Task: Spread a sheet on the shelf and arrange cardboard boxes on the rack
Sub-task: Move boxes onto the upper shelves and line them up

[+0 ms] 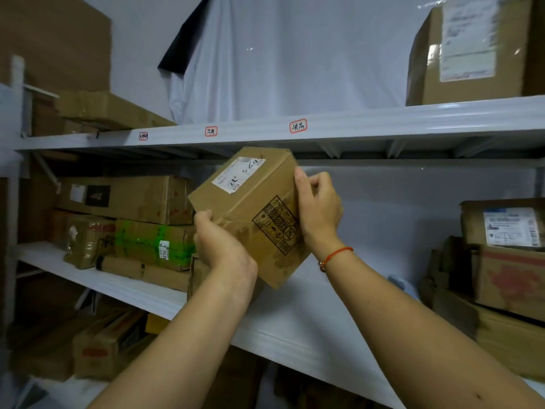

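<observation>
Both hands gripped a small brown cardboard box with a white label, held tilted.
Left hand clasped its lower-left corner, right hand its right edge; white sheet-covered metal shelf lay just below.

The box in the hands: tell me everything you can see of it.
The box is small, brown cardboard, closed, with glossy tape along its edges. A white label with handwriting sits on its upper face; a black printed stamp marks the face toward the camera. It is tilted, one corner down, held in the air in front of the middle shelf. The left hand grips its lower left edge, the right hand its right side.
</observation>
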Tool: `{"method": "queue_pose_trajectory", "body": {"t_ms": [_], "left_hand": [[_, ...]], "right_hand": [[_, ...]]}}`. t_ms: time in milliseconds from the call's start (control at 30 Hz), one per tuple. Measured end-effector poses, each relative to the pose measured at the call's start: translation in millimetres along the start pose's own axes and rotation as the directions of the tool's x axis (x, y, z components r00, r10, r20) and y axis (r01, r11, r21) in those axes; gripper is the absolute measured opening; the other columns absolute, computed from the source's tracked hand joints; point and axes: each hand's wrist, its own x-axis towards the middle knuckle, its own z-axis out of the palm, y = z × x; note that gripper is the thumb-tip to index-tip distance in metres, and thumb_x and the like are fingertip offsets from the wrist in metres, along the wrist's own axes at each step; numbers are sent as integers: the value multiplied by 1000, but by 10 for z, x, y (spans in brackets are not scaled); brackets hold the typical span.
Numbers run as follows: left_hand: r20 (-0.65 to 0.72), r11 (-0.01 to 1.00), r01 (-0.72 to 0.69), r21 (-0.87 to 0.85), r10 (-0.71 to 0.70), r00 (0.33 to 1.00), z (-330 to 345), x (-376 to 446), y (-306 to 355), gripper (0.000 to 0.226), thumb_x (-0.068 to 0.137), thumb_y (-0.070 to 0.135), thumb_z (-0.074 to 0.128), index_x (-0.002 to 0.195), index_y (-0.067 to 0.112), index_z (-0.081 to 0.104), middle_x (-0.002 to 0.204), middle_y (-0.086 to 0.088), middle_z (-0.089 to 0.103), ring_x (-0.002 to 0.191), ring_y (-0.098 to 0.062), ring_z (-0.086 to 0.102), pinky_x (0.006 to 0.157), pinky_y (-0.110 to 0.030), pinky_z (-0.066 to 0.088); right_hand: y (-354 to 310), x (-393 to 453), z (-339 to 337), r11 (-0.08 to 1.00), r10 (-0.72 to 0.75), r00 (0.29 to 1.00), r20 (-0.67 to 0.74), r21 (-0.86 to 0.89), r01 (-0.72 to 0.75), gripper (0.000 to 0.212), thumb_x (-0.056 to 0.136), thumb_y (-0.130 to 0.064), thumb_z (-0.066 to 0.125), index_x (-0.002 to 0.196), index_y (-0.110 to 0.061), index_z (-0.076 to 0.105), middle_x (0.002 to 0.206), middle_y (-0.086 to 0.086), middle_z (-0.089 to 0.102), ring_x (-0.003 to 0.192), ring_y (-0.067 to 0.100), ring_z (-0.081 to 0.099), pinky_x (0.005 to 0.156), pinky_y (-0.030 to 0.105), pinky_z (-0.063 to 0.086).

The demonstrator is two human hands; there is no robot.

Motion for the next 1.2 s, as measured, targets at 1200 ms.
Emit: {"method": "queue_pose_trajectory", "body": {"t_ms": [1200], "left_hand": [[824, 367, -866, 340, 328, 463, 2583, 552, -116, 47, 99, 33, 34, 146, 28, 29, 118, 2, 58, 106, -24, 55, 83, -30, 39]], "right_hand": [[-369, 1892, -1120, 789, -325, 889, -324, -610, 66, 46, 95, -53, 38, 118, -18, 56, 115, 9, 59, 109, 31, 50, 81, 35, 35]]}}
